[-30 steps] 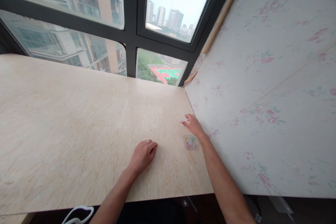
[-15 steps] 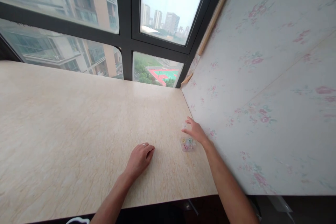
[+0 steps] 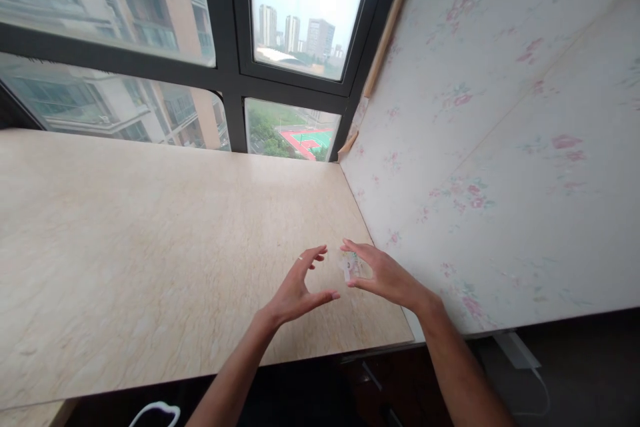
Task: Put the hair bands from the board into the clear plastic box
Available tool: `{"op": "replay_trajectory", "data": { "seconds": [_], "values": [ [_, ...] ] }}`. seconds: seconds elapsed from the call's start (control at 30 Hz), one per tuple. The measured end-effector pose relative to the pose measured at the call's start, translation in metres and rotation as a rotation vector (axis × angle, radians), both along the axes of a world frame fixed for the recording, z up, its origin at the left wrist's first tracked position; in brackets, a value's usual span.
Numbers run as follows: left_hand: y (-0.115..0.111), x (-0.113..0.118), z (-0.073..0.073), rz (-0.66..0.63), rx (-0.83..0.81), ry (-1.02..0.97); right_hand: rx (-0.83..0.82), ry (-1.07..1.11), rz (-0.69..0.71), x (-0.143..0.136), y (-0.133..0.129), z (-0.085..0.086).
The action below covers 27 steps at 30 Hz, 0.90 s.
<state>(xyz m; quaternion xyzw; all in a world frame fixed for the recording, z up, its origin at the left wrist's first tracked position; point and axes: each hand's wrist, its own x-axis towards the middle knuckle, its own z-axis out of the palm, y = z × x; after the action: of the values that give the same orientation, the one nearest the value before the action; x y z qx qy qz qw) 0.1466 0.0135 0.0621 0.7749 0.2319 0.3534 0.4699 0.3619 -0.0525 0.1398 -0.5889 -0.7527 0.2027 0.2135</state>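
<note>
My right hand (image 3: 385,275) is curved, its thumb and fingers on opposite edges of a small clear plastic piece (image 3: 348,272) that looks like a box or a lid. Behind this piece, partly covered by the hand, a clear compartment box (image 3: 356,265) shows small coloured bits, too small to name. Facing it from the left, my left hand (image 3: 300,287) has its thumb and fingers spread wide, holding nothing. A ring sits on one of its fingers. A short gap separates the two hands.
A cream marbled ledge (image 3: 150,247) runs under the hands up to dark window frames (image 3: 227,100). A floral-papered wall (image 3: 490,167) borders it on the right. Below the front edge are a white curved object (image 3: 159,407) and a white device with a cord (image 3: 517,350).
My left hand has risen off the ledge, opened and moved right. My right hand has come down and nearer with the clear piece, now in front of the compartment box. The view has shifted slightly.
</note>
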Motion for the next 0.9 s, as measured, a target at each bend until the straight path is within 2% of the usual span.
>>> {"op": "replay_trajectory", "data": {
  "seconds": [0.17, 0.3, 0.43, 0.57, 0.73, 0.9],
  "values": [
    [-0.004, 0.017, 0.004, 0.011, 0.128, -0.004, 0.031, 0.03, 0.019, 0.004, -0.012, 0.001],
    [-0.004, 0.025, 0.004, 0.077, 0.156, -0.024, 0.059, 0.09, -0.072, 0.013, -0.02, -0.008],
    [-0.002, 0.042, -0.001, 0.148, 0.169, -0.02, 0.046, 0.286, -0.218, 0.027, -0.025, -0.034],
    [0.002, 0.063, -0.015, 0.188, 0.222, 0.071, 0.044, 0.466, -0.311, 0.037, -0.022, -0.066],
    [0.008, 0.08, -0.038, 0.208, 0.267, 0.175, 0.052, 0.399, -0.375, 0.045, -0.012, -0.095],
    [0.016, 0.085, -0.05, 0.176, 0.235, 0.235, 0.037, 0.376, -0.404, 0.047, -0.006, -0.111]
  ]
}}
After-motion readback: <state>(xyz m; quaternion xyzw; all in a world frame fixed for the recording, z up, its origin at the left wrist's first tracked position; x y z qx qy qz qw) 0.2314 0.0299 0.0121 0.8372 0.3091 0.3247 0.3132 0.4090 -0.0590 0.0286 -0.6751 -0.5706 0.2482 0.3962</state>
